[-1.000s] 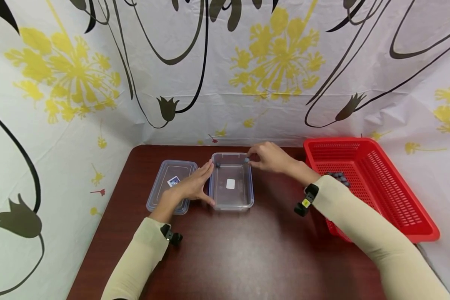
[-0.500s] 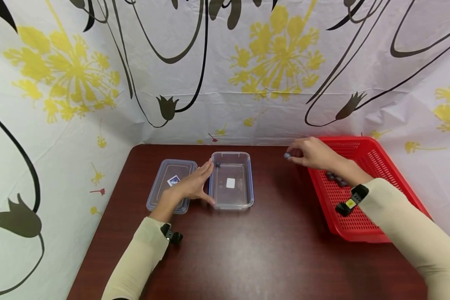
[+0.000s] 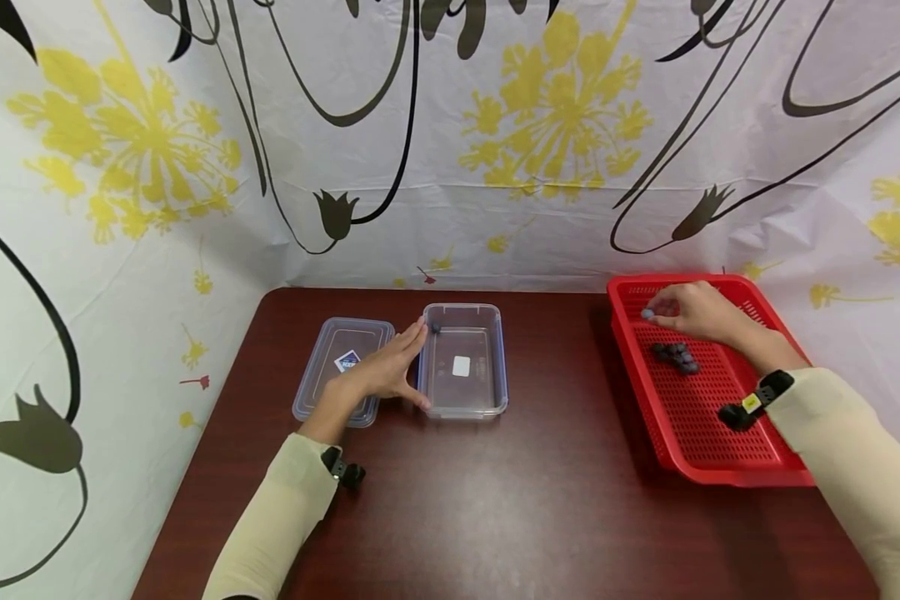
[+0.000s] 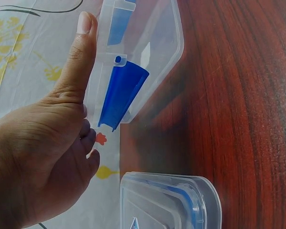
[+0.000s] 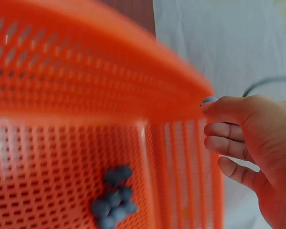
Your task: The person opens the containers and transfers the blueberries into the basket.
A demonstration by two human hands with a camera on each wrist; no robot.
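Observation:
At the basket's back left, my right hand (image 3: 697, 312) pinches a small round blueberry (image 3: 647, 314) between thumb and fingertips. In the right wrist view that blueberry (image 5: 209, 99) shows only partly past the thumb. Below it, several dark blueberries (image 3: 675, 357) lie clustered on the floor of the red basket (image 3: 727, 477). My left hand (image 3: 378, 371) rests against the left side of a clear plastic container (image 3: 450, 398), thumb and fingers spread. A dark berry (image 3: 436, 327) sits in the container's far left corner. In the left wrist view a blue clip (image 4: 124, 90) hangs from the container.
Left of the container, partly under my left hand, lies its clear lid (image 3: 318, 379) with a blue-and-white sticker. The dark wooden table (image 3: 495, 500) meets a patterned cloth (image 3: 457, 217) at the back and left. The basket's raised walls stand around the berries.
My right hand has moved right from the container's far right corner to over the basket, with the blueberry still pinched. The left hand and container have stayed in place.

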